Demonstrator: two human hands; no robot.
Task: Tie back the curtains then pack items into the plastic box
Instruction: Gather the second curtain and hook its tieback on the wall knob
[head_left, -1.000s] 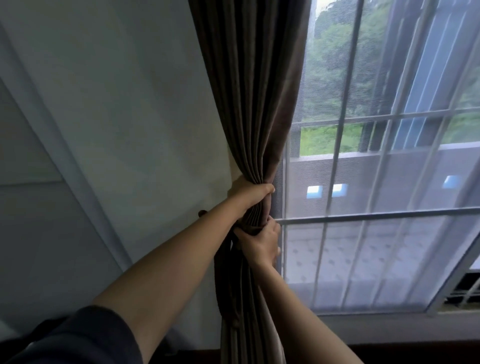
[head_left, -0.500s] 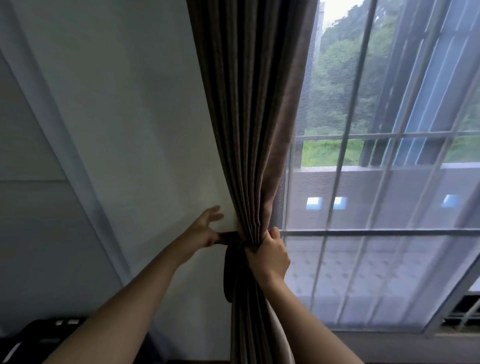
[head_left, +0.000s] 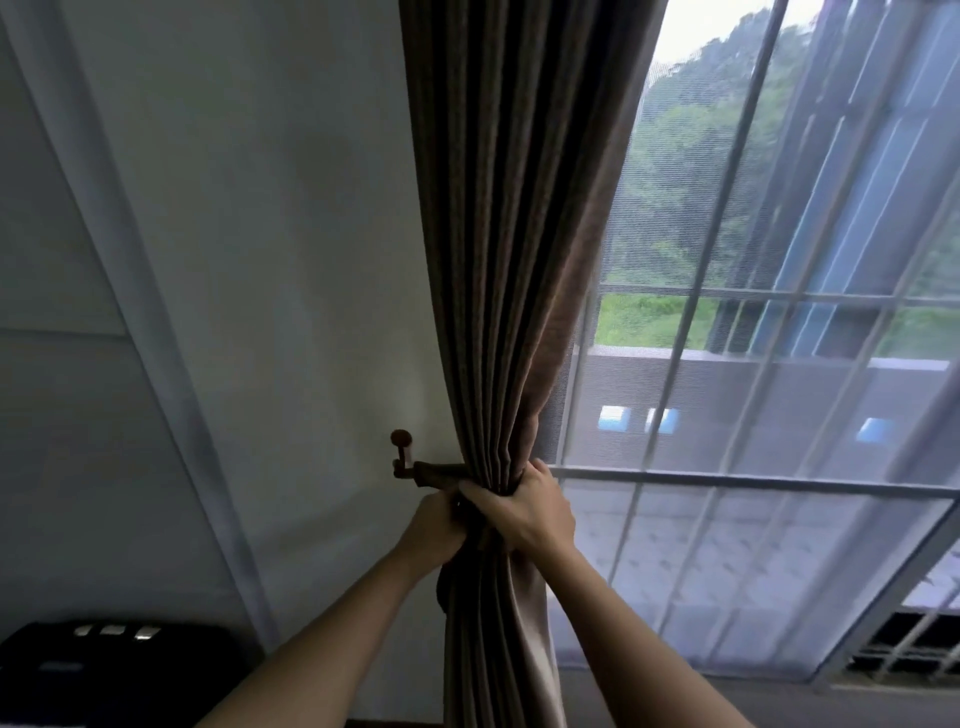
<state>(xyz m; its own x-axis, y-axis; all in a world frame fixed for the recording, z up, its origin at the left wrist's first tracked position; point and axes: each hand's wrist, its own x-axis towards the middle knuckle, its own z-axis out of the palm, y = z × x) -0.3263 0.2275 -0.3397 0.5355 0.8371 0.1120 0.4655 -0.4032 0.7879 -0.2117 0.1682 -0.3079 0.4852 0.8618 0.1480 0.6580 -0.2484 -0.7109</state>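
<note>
A brown pleated curtain (head_left: 509, 249) hangs gathered in a bunch beside the window. A brown tieback strap (head_left: 439, 472) runs from a wall hook (head_left: 401, 451) with a round knob to the bunch. My right hand (head_left: 524, 512) is wrapped around the gathered curtain at strap height. My left hand (head_left: 434, 525) sits just left of it, fingers curled at the strap's end against the curtain; its fingertips are hidden behind my right hand. The plastic box is not in view.
A white wall (head_left: 249, 260) lies left of the curtain. A sheer screen covers the barred window (head_left: 753, 467) on the right. A black object (head_left: 109, 670) with small light patches sits at the lower left.
My left hand has come off the wall side and closed in against my right hand at the strap. The hook with the strap on it now shows. The view has tilted up.
</note>
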